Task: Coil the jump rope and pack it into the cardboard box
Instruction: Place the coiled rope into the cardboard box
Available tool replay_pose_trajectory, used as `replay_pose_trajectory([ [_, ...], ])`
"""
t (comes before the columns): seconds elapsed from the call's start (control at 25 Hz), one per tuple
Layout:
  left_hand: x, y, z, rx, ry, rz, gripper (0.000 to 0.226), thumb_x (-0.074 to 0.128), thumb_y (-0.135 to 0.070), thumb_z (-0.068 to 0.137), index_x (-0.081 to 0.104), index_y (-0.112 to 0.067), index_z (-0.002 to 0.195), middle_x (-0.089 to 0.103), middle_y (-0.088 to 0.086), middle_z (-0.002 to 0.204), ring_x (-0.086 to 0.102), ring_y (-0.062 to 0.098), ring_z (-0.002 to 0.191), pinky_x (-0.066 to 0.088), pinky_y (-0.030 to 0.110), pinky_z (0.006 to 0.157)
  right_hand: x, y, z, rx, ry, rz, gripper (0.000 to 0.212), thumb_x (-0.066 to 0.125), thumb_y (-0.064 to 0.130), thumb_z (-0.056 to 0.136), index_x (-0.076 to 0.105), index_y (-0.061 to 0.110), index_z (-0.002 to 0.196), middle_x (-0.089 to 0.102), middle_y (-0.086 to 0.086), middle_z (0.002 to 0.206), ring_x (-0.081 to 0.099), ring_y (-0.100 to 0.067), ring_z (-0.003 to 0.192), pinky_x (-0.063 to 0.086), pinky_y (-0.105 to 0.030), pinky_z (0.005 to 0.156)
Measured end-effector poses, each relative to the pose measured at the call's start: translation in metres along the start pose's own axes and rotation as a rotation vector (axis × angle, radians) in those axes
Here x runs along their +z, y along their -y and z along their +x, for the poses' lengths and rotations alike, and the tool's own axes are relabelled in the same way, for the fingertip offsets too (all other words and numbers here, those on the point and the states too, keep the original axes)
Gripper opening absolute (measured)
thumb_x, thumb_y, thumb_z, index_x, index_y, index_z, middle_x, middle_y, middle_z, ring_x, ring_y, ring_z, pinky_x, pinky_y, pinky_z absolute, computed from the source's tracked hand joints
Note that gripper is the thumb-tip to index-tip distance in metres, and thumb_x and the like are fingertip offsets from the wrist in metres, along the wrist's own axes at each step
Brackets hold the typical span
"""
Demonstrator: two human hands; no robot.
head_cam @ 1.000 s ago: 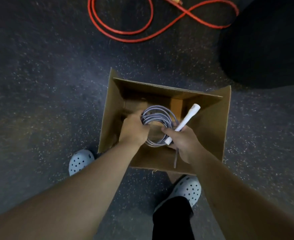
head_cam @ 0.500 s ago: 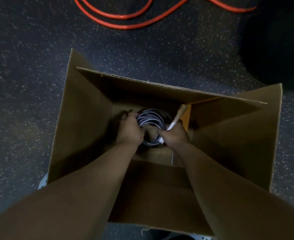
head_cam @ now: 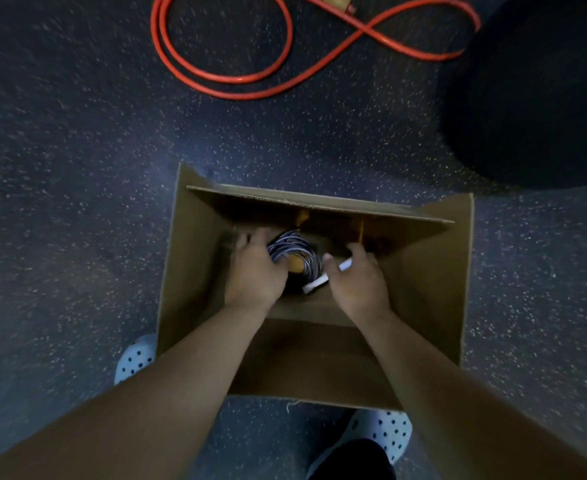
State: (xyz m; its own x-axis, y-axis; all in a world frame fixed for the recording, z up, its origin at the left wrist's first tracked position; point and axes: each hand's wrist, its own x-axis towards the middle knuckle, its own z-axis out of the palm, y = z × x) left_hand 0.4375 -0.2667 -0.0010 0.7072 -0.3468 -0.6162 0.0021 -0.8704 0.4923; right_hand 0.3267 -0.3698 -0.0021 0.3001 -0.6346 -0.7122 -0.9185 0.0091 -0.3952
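An open cardboard box (head_cam: pixel 434 292) stands on the dark speckled floor between my feet. Inside it, low down, lies the grey jump rope coil (head_cam: pixel 297 252) with its white handle (head_cam: pixel 319 283) slanting across the coil's right side. My left hand (head_cam: pixel 255 271) is inside the box, fingers over the coil's left edge. My right hand (head_cam: pixel 359 280) is inside too, fingers curled around the handle's upper part. The coil's lower half is hidden behind both hands.
An orange extension cord (head_cam: pixel 222 69) loops on the floor beyond the box. A large black round object (head_cam: pixel 541 95) sits at the upper right. My light perforated clogs (head_cam: pixel 134 358) (head_cam: pixel 387 433) flank the box's near side.
The view has pulled back from the box, so more floor and cord show. Both hands stay in the box with the coil; the handle now lies flatter, lower in the box.
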Motion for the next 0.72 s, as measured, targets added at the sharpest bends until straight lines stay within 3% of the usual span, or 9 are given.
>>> replay_pose_trajectory([
  [0.16, -0.05, -0.032, -0.038, 0.157, -0.161, 0.021, 0.05, 0.063, -0.024, 0.095, 0.05, -0.024, 0.143, 0.048, 0.001, 0.14, 0.049, 0.02, 0.13, 0.039, 0.025, 0.091, -0.06, 0.025, -0.061, -0.284, -0.09, 0.016, 0.048, 0.053, 0.035, 0.103, 0.046, 0.028, 0.15, 0.054, 0.0, 0.144, 0.048, -0.019, 0.136, 0.043, -0.041, 0.112],
  [0.32, -0.081, -0.049, -0.058, 0.265, -0.382, 0.073, 0.046, 0.063, -0.02, 0.092, 0.054, -0.019, 0.137, 0.054, 0.003, 0.133, 0.052, 0.023, 0.125, 0.047, 0.042, 0.104, -0.099, 0.056, -0.053, -0.484, -0.241, -0.13, 0.054, 0.056, 0.031, 0.102, 0.041, 0.03, 0.154, 0.054, -0.001, 0.145, 0.045, -0.02, 0.136, 0.041, -0.04, 0.113],
  [0.48, -0.092, -0.039, -0.06, 0.251, -0.563, 0.293, 0.053, 0.067, -0.017, 0.083, 0.053, -0.022, 0.134, 0.051, 0.006, 0.139, 0.047, 0.031, 0.127, 0.037, 0.051, 0.102, -0.105, 0.078, -0.011, -0.451, -0.143, -0.413, 0.074, 0.059, 0.034, 0.097, 0.024, 0.03, 0.162, 0.041, -0.01, 0.156, 0.035, -0.032, 0.144, 0.034, -0.054, 0.117],
  [0.6, -0.091, -0.032, -0.064, 0.104, -0.485, 0.192, 0.073, 0.069, -0.018, 0.083, 0.036, -0.016, 0.148, 0.043, 0.013, 0.147, 0.043, 0.037, 0.129, 0.039, 0.054, 0.101, -0.106, 0.085, -0.009, -0.424, -0.075, -0.462, 0.076, 0.059, 0.033, 0.097, 0.021, 0.029, 0.163, 0.032, -0.009, 0.165, 0.028, -0.032, 0.15, 0.028, -0.054, 0.121],
  [0.72, -0.089, -0.035, -0.072, 0.136, -0.316, 0.048, 0.075, 0.067, -0.016, 0.089, 0.028, -0.014, 0.153, 0.043, 0.012, 0.147, 0.042, 0.034, 0.133, 0.041, 0.049, 0.105, -0.105, 0.06, -0.051, -0.368, -0.3, -0.606, 0.073, 0.057, 0.034, 0.095, 0.026, 0.024, 0.16, 0.031, -0.017, 0.165, 0.023, -0.04, 0.154, 0.019, -0.06, 0.124],
])
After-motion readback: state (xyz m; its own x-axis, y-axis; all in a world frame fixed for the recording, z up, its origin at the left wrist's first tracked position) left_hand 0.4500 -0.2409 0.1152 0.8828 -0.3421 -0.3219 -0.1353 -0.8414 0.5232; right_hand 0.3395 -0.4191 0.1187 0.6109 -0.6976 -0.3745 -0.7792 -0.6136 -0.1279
